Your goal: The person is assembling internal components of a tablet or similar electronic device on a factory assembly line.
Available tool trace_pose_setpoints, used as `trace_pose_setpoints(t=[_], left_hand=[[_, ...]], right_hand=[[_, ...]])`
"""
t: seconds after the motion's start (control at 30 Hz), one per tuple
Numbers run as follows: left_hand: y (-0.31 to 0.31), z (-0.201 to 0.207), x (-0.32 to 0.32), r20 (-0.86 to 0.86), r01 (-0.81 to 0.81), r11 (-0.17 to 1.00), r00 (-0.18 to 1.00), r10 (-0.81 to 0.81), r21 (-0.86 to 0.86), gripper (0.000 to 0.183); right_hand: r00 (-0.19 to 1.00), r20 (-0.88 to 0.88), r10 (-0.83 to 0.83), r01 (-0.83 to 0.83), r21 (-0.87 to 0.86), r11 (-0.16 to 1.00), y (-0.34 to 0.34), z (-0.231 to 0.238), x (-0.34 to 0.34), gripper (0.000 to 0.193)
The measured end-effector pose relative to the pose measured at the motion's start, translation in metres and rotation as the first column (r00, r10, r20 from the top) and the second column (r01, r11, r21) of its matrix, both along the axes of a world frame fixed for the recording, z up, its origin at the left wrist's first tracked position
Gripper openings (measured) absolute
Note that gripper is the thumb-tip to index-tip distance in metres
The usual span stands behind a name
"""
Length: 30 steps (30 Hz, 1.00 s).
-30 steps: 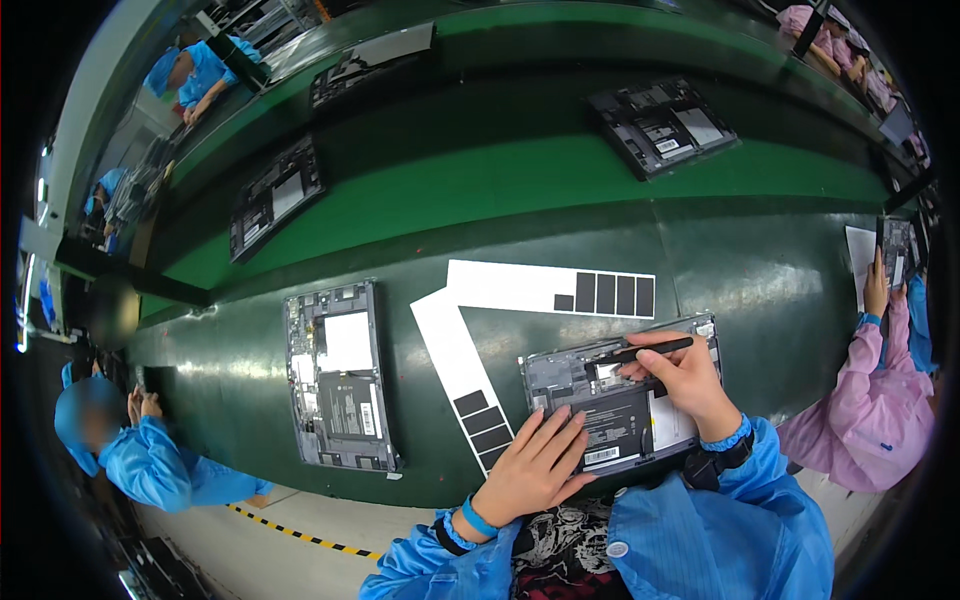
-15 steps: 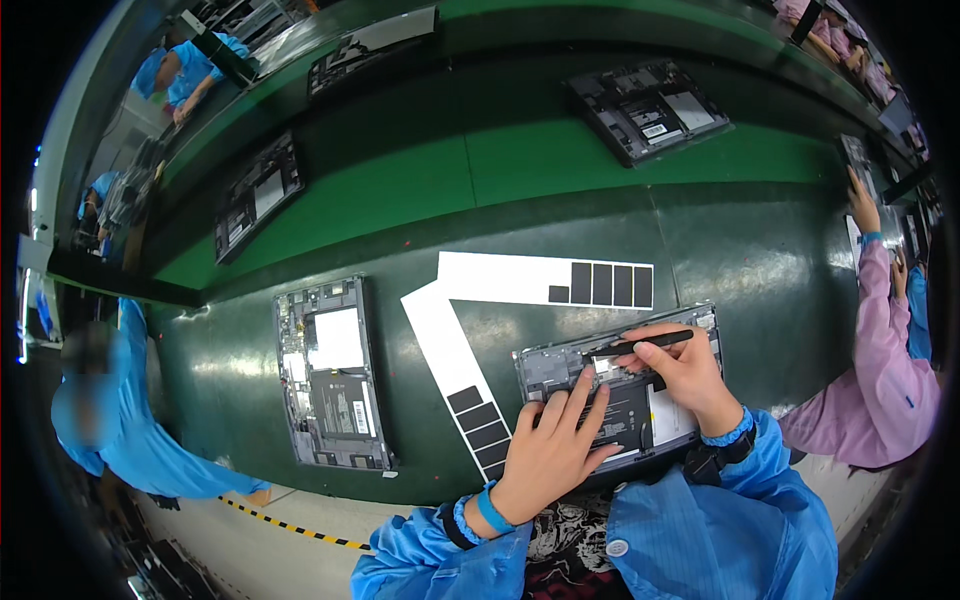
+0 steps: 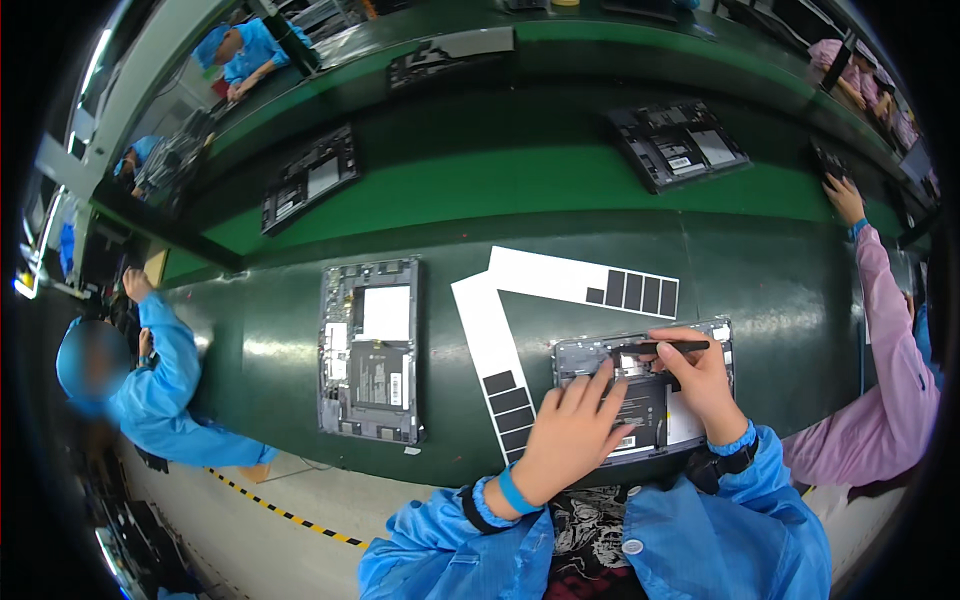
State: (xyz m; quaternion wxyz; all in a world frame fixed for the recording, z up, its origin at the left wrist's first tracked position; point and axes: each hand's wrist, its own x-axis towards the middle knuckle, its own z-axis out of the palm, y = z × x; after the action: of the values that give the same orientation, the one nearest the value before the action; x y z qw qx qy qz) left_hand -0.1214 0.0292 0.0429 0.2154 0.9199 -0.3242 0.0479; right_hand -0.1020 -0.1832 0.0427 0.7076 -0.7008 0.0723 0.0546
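An opened laptop base (image 3: 645, 405) lies in front of me, its battery and circuit parts exposed. My left hand (image 3: 570, 430) rests over its left part, fingers spread and fingertips on the inner surface, holding nothing. Pinched in my right hand (image 3: 705, 385) is a pair of slim black tweezers (image 3: 680, 347); their tip points left, down at the base just beyond my left fingertips. My hands cover part of the base. Left of it lie two white strips bearing black rectangular pads, one upright (image 3: 485, 325) and one slanting to the right (image 3: 545, 272).
Another opened laptop base (image 3: 378, 352) lies to the left. Across the green line (image 3: 450, 190) sit further bases, one at left (image 3: 312, 180), one at right (image 3: 680, 147) and one far back (image 3: 450, 57). A blue-sleeved person (image 3: 165, 385) is at left, a pink-sleeved person (image 3: 880, 350) at right.
The view has shifted, so the bench things appear farther right. My hands stay on the laptop base with the tweezers still held. The person at left has raised a hand.
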Motion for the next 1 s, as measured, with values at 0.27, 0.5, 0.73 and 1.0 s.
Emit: trace_pose_setpoints(t=[0.27, 0.5, 0.73, 1.0], left_hand=[[0.075, -0.031, -0.014, 0.016, -0.451, 0.892, 0.892, 0.451, 0.008, 0.056], [0.076, -0.041, -0.016, 0.067, -0.451, 0.893, 0.891, 0.449, 0.008, 0.066], [0.081, -0.043, -0.017, 0.101, -0.428, 0.904, 0.899, 0.427, -0.014, 0.066], [0.077, -0.046, -0.019, 0.08, -0.447, 0.895, 0.892, 0.446, -0.008, 0.068]], right_hand=[[0.941, 0.283, 0.185, -0.021, -0.498, 0.867, 0.1, 0.009, 0.014, 0.015], [0.931, 0.268, 0.247, 0.004, -0.686, 0.727, 0.121, -0.015, 0.021, 0.017], [0.914, 0.289, 0.285, -0.017, -0.675, 0.738, 0.124, -0.014, 0.022, 0.017], [0.89, 0.291, 0.351, -0.124, -0.586, 0.8, 0.116, -0.011, 0.024, 0.014]])
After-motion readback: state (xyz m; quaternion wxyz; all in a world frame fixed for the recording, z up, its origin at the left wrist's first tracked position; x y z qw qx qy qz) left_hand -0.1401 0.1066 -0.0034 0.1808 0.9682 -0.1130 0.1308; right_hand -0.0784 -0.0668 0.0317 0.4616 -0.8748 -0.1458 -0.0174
